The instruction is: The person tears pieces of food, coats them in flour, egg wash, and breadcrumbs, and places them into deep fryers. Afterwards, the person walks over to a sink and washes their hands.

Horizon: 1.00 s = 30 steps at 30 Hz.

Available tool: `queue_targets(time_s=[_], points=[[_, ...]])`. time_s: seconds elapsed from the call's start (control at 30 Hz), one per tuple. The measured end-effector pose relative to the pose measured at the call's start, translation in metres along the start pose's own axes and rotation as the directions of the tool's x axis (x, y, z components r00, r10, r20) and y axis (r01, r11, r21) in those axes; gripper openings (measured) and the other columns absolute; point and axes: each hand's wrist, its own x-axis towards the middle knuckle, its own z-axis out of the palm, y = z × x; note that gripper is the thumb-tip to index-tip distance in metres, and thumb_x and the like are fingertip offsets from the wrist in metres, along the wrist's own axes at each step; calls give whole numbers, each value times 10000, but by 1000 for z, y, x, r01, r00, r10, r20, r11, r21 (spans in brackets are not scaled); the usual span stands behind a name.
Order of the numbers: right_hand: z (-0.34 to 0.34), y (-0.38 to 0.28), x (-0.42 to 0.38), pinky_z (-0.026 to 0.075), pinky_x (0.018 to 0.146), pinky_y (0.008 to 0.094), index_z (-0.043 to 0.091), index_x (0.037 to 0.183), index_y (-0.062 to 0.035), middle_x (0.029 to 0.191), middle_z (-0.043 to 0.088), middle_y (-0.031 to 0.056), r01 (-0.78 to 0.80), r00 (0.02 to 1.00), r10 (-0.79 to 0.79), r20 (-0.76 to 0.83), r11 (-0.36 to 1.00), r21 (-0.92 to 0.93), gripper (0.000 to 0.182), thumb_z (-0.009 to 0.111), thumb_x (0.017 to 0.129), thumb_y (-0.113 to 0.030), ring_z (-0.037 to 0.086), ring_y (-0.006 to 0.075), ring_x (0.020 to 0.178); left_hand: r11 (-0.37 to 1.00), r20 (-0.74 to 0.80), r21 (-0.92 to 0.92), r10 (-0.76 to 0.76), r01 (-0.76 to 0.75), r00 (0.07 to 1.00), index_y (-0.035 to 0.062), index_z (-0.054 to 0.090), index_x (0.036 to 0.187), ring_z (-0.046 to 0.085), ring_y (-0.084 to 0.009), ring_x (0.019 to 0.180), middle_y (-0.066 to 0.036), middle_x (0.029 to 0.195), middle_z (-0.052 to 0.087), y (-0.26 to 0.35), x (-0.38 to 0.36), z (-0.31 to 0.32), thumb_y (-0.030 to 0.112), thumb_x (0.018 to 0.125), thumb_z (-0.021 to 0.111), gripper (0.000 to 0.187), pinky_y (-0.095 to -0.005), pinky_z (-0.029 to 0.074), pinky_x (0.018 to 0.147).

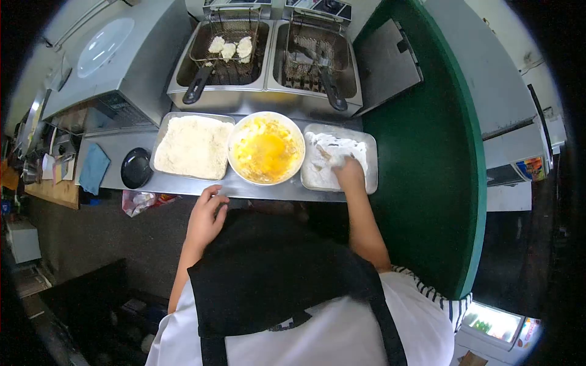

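My right hand [348,174] reaches down into a metal tray of white flour [368,156] on the right. Its fingers look drawn together and are whitened by the powder; what they grip, if anything, is hidden. My left hand [209,215] hangs at the counter's front edge, fingers loosely bent and apart, holding nothing. In the middle stands a round white bowl of beaten egg [267,149], yellow with paler patches. To its left is a metal tray of pale crumbs [193,146].
Behind the trays is a double fryer [268,96]; pale coated pieces [228,50] lie in its left basket, and tongs [309,56] in the right. A black dish [136,168] and blue cloth [94,169] sit left. A green partition [421,152] borders the right side.
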Motion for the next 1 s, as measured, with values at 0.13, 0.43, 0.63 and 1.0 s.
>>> queue_targets(time_s=[0.13,0.43,0.63,1.0], points=[[-29,-44,-39,507,899,438,672,1037,48,1039,664,251,-132,955,155,252,986,-105,534,820,646,-284,624,376,1040,998,-6,42,56,-55,998,22,642,972,589,-356,1090,-159,1243,561,-20,-5,-3,29,832,644,141,-394,489,895],[-4,-38,-5,520,886,401,693,1039,14,1041,678,219,-52,992,22,125,969,242,415,777,663,-139,664,353,943,995,37,-15,99,-99,994,17,636,956,592,-360,1087,-162,1225,570,-30,3,-16,40,836,638,122,-406,480,916],[2,-65,-12,522,870,425,678,1042,0,1005,671,192,247,967,-240,81,964,-97,378,760,693,-117,653,321,943,991,107,21,129,-132,986,20,635,956,586,-363,1102,-164,1231,570,-40,4,-16,51,840,639,120,-410,478,936],[-24,-29,18,506,914,407,659,1162,0,1055,690,215,21,970,-97,221,945,325,476,726,721,-168,657,370,985,994,108,17,108,-110,988,23,628,961,580,-358,1108,-162,1224,568,-37,11,-18,54,848,631,117,-414,474,932]])
